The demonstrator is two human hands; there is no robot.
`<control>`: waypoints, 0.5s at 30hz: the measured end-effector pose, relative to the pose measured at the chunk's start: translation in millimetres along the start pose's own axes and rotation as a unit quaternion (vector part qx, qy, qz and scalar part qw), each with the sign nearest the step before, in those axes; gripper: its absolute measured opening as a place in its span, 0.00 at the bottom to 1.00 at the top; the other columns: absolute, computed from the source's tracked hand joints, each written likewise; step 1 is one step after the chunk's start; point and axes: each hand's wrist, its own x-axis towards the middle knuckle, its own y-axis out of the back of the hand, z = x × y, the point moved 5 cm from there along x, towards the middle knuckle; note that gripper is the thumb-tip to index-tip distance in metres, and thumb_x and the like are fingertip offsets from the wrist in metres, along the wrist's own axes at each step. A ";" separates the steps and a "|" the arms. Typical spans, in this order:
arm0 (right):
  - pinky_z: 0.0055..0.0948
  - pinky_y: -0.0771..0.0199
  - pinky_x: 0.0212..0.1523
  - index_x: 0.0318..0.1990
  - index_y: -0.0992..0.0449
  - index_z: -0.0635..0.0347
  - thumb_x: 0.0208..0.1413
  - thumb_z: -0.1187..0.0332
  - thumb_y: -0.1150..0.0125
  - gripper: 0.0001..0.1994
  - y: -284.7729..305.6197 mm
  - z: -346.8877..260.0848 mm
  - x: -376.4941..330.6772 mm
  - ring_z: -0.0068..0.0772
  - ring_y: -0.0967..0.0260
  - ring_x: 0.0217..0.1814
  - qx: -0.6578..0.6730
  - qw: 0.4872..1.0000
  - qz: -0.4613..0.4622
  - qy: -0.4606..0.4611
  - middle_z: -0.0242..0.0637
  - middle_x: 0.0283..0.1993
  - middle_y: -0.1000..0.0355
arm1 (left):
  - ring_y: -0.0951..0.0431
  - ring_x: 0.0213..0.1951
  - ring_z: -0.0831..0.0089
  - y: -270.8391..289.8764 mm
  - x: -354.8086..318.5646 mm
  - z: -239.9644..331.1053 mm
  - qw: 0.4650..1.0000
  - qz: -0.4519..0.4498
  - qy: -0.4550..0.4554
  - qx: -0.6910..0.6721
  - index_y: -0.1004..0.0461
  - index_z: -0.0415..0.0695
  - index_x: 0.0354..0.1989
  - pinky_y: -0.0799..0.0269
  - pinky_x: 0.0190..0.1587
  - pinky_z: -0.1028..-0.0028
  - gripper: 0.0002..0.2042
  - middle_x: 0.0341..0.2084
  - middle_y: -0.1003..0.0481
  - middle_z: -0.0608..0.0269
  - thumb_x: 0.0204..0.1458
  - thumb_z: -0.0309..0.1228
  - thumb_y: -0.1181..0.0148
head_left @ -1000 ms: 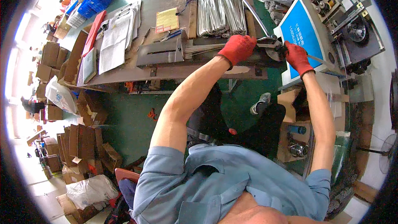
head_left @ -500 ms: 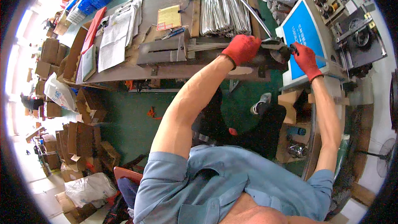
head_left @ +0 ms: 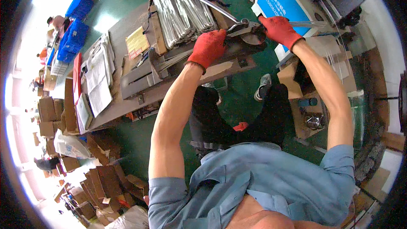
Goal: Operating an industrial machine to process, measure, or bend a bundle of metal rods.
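Note:
My left hand [head_left: 209, 48], in a red glove, is closed around a bundle of thin metal strips [head_left: 174, 60] lying along the bench's front edge. Just right of it sits a bench-mounted metal tool [head_left: 253, 36] with a rounded jaw; a long bar [head_left: 212, 6] slants from it over the bench. My right hand [head_left: 280, 31], also red-gloved, is closed beside this tool. A bit of dark handle shows at its fingertips, the rest hidden by the glove. Thin strip ends [head_left: 310, 24] stick out beyond the right hand, in front of a blue panel [head_left: 275, 0].
A large stack of shiny strips [head_left: 182, 17] lies on the bench [head_left: 169, 94] between wooden boards. Left of it are a yellow card [head_left: 137, 42], pliers and papers [head_left: 99, 74]. Cardboard boxes [head_left: 101, 186] crowd the left floor. A box [head_left: 307, 129] stands below my right forearm.
The view has turned, so the bench now appears tilted and farther left. Both hands stay closed at the metal tool, and the right hand appears higher in the picture.

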 end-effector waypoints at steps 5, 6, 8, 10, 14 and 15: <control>0.49 0.30 0.31 0.39 0.32 0.57 0.48 0.68 0.45 0.10 -2.4 -7.8 -0.3 0.52 0.28 0.35 0.007 1.000 -0.008 -0.020 0.45 0.30 0.27 | 0.24 0.36 0.49 0.4 -3.0 -4.6 0.999 0.025 -0.027 -0.012 0.33 0.42 0.36 0.29 0.36 0.54 0.11 0.30 0.26 0.48 0.48 0.33 0.45; 0.49 0.30 0.31 0.39 0.32 0.57 0.48 0.68 0.45 0.10 -4.8 -5.9 -1.9 0.52 0.28 0.35 0.006 1.000 -0.007 -0.025 0.45 0.30 0.27 | 0.24 0.36 0.49 -0.4 -1.8 -3.8 1.000 0.013 -0.016 -0.005 0.33 0.42 0.36 0.29 0.36 0.54 0.11 0.30 0.26 0.48 0.48 0.34 0.46; 0.48 0.30 0.32 0.38 0.32 0.57 0.48 0.67 0.45 0.10 -7.3 -6.6 -1.9 0.52 0.28 0.35 -0.002 1.000 0.019 -0.024 0.45 0.30 0.27 | 0.24 0.36 0.49 0.0 -0.2 -2.7 1.000 0.009 -0.011 -0.007 0.33 0.42 0.36 0.29 0.36 0.54 0.11 0.30 0.26 0.48 0.49 0.34 0.46; 0.49 0.30 0.32 0.39 0.32 0.57 0.48 0.66 0.44 0.11 -7.9 -4.9 -1.6 0.52 0.28 0.35 0.003 0.999 0.020 -0.027 0.45 0.30 0.27 | 0.25 0.36 0.49 0.4 0.3 -3.5 1.000 0.006 -0.003 -0.008 0.33 0.42 0.36 0.29 0.36 0.54 0.10 0.30 0.26 0.48 0.49 0.34 0.46; 0.49 0.31 0.35 0.46 0.30 0.55 0.48 0.63 0.43 0.16 0.7 -0.7 4.7 0.53 0.28 0.36 0.052 0.999 0.005 -0.016 0.46 0.31 0.26 | 0.25 0.37 0.50 -0.5 0.8 -6.9 1.000 0.009 -0.012 -0.021 0.33 0.42 0.36 0.29 0.37 0.55 0.11 0.29 0.25 0.48 0.49 0.35 0.46; 0.48 0.29 0.39 0.54 0.32 0.52 0.46 0.64 0.39 0.24 0.2 3.8 8.8 0.51 0.29 0.43 0.091 0.994 -0.045 -0.036 0.48 0.39 0.26 | 0.25 0.37 0.50 -0.9 0.5 -7.5 0.999 0.013 -0.022 -0.027 0.33 0.42 0.36 0.29 0.38 0.55 0.11 0.30 0.25 0.48 0.49 0.35 0.46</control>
